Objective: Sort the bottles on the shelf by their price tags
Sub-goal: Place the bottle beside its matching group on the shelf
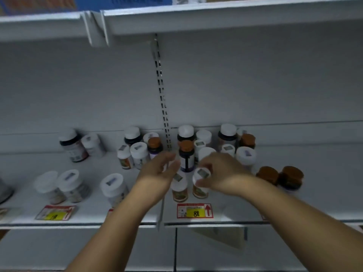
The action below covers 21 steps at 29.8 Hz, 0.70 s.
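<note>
Several small bottles stand on a white shelf (pixel 235 211). My right hand (pixel 222 171) pinches the white cap of an orange-labelled bottle (pixel 200 190), which stands above the yellow "88" price tag (pixel 195 211). A matching white-capped bottle (pixel 179 190) stands just to its left. My left hand (pixel 159 170) hovers beside that cap with relaxed fingers and holds nothing. Right behind both hands is a dark bottle with an orange cap (pixel 186 154).
More white-capped bottles stand at the front left (pixel 112 185) above another yellow price tag (pixel 56 213). Two brown bottles (pixel 279 176) stand to the right. Further bottles crowd the back row (pixel 227 134). An upper shelf (pixel 216 18) overhangs the space.
</note>
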Each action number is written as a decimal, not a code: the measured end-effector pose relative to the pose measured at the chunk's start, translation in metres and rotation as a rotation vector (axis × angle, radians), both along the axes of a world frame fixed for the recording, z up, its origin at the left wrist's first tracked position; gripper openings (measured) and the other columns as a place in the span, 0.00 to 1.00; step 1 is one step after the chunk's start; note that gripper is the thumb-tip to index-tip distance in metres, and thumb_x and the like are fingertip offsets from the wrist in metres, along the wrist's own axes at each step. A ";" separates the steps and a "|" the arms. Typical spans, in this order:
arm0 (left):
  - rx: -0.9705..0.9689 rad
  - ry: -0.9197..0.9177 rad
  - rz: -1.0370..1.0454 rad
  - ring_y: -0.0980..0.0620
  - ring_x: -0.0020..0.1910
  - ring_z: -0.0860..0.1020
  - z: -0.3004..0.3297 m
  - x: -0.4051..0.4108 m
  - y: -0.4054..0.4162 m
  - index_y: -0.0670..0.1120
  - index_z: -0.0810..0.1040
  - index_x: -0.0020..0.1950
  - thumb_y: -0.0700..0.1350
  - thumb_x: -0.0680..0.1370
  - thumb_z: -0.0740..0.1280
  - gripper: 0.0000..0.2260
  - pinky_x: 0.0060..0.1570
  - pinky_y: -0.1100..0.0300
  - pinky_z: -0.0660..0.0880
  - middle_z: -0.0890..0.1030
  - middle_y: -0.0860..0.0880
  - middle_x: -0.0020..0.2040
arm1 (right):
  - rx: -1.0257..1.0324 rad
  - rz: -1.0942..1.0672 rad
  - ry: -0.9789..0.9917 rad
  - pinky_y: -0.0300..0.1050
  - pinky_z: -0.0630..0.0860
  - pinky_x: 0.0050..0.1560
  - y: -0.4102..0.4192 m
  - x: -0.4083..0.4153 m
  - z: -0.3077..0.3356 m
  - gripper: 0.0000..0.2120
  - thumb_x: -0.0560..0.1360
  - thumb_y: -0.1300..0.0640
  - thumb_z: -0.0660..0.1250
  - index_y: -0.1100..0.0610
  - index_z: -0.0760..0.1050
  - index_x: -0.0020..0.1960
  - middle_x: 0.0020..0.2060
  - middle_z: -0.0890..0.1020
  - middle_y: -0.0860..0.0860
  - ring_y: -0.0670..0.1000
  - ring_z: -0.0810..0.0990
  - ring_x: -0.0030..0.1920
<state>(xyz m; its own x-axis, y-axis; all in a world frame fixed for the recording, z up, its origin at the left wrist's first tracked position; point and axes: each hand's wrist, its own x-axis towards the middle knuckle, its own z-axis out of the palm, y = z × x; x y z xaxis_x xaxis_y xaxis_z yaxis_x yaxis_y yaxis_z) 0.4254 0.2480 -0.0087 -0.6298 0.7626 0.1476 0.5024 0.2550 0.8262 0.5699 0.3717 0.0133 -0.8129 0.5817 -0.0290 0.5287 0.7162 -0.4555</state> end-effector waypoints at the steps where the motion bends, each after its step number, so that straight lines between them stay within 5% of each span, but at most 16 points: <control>1: 0.002 -0.006 0.006 0.61 0.50 0.75 -0.002 -0.002 -0.002 0.55 0.77 0.58 0.54 0.75 0.63 0.13 0.39 0.80 0.64 0.77 0.59 0.52 | 0.003 -0.008 -0.019 0.43 0.75 0.40 -0.001 -0.001 -0.007 0.15 0.67 0.43 0.71 0.50 0.77 0.48 0.45 0.79 0.47 0.47 0.76 0.40; 5: -0.003 -0.012 0.050 0.60 0.50 0.76 -0.004 -0.008 -0.014 0.58 0.78 0.55 0.55 0.74 0.64 0.11 0.39 0.83 0.65 0.78 0.59 0.50 | -0.001 -0.019 -0.074 0.40 0.69 0.43 -0.001 -0.003 -0.024 0.18 0.68 0.42 0.69 0.46 0.75 0.56 0.55 0.76 0.45 0.47 0.74 0.47; 8: 0.039 -0.052 0.068 0.71 0.45 0.76 0.002 -0.015 -0.030 0.65 0.75 0.46 0.56 0.73 0.66 0.04 0.39 0.83 0.67 0.78 0.64 0.47 | 0.003 -0.023 -0.144 0.41 0.71 0.45 -0.002 -0.007 -0.011 0.16 0.67 0.37 0.67 0.41 0.73 0.52 0.53 0.75 0.43 0.46 0.76 0.48; 11: 0.098 -0.016 0.109 0.68 0.45 0.77 0.016 -0.033 -0.054 0.62 0.77 0.49 0.58 0.70 0.63 0.09 0.41 0.79 0.69 0.80 0.60 0.48 | 0.131 -0.032 0.147 0.46 0.75 0.36 -0.012 -0.033 0.024 0.14 0.68 0.34 0.61 0.43 0.74 0.37 0.39 0.78 0.47 0.46 0.77 0.36; 14: 0.165 0.024 0.163 0.65 0.51 0.77 0.032 -0.065 -0.085 0.58 0.79 0.52 0.55 0.73 0.65 0.10 0.48 0.73 0.72 0.81 0.59 0.52 | 0.179 0.062 0.410 0.42 0.75 0.32 -0.033 -0.089 0.049 0.18 0.71 0.38 0.60 0.52 0.76 0.35 0.33 0.78 0.48 0.45 0.76 0.32; 17: 0.194 0.043 0.205 0.67 0.50 0.77 0.038 -0.109 -0.122 0.61 0.77 0.49 0.48 0.75 0.66 0.08 0.48 0.75 0.71 0.80 0.62 0.51 | 0.089 0.159 0.423 0.35 0.68 0.40 -0.058 -0.175 0.045 0.08 0.71 0.49 0.69 0.53 0.78 0.45 0.40 0.76 0.46 0.46 0.76 0.39; 21: 0.255 0.030 0.278 0.68 0.45 0.78 0.030 -0.183 -0.169 0.55 0.80 0.50 0.44 0.75 0.67 0.08 0.44 0.75 0.72 0.81 0.62 0.50 | 0.048 0.293 0.302 0.45 0.73 0.50 -0.094 -0.314 0.027 0.18 0.73 0.52 0.67 0.60 0.74 0.59 0.54 0.79 0.57 0.56 0.78 0.52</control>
<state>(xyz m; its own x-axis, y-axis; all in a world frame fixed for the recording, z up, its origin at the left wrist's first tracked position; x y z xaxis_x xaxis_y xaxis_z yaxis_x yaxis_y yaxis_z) 0.2424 0.0791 0.0215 -0.8002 0.4992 0.3325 0.4680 0.1728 0.8667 0.2564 0.2773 0.0400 -0.9119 0.3199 0.2571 0.1480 0.8407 -0.5209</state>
